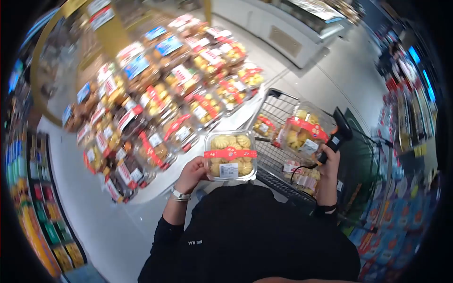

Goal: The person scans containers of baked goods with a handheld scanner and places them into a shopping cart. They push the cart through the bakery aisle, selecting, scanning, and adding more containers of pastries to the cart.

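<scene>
We are standing at the near corner of a white table (pixel 155 186) that is carrying rows of clear boxes (pixel 165 89) of baked goods with red bands and price labels. Our left hand (pixel 191 173) is gripping a box of cookies (pixel 230 156) by its left side, holding it level just off the table's near edge, lid and label facing up. A watch (pixel 180 194) is sitting on that wrist, and the forearm is angling up from our dark top (pixel 255 236). To the right a cart (pixel 278 141) is standing against the table's right edge, with another box (pixel 304 132) and smaller packs lying inside it. Our right hand (pixel 329 158) is closing around a scanner (pixel 339 134), holding it over the cart's right rim with its head pointing up and its cable (pixel 302 170) hanging down. Shelves of goods (pixel 33 203) are lining the floor at far left.
</scene>
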{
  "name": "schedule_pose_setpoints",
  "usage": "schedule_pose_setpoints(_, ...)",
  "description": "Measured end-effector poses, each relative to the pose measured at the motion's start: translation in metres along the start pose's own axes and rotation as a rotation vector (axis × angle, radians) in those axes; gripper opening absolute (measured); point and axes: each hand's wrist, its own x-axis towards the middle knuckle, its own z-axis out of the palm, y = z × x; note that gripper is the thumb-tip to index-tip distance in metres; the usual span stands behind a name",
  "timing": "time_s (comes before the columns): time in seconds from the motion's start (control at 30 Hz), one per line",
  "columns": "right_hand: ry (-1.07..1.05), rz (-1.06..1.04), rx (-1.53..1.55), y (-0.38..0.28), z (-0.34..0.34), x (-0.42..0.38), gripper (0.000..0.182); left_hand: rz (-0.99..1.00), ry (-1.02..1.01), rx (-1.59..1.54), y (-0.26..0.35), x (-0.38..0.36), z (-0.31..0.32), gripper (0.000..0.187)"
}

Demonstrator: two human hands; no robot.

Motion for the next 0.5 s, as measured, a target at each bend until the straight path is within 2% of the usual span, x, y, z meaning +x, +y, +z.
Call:
schedule_pose_setpoints(0.07, -0.136, 0.008, 0.050, 0.001, 0.038, -0.015, 0.013, 0.057, 0.071, -0.123, -0.003, -0.042, -0.022, 0.004)
schedule_pose_setpoints(0.13, -0.156, 0.080, 0.104, -0.002, 0.100, -0.039, 0.009, 0.138, 0.191, -0.136, -0.015, -0.080, -0.054, 0.002)
schedule_pose_setpoints(0.2, -0.315, 0.136, 0.085, 0.013, 0.144, -0.053, 0.019, 0.190, 0.328, -0.176, -0.012, -0.123, -0.073, 0.003)
schedule_pose_setpoints(0.27, -0.413, 0.244, 0.032, 0.041, 0.178, -0.059, 0.021, 0.227, 0.446, -0.208, -0.019, -0.162, -0.093, 0.003)
schedule_pose_setpoints(0.33, -0.505, 0.248, -0.006, 0.065, 0.225, -0.074, 0.021, 0.319, 0.621, -0.211, -0.030, -0.199, -0.115, 0.004)
schedule_pose_setpoints(0.5, -0.712, 0.323, -0.115, 0.111, 0.320, -0.118, 0.014, 0.398, 0.886, -0.209, -0.055, -0.261, -0.167, 0.003)
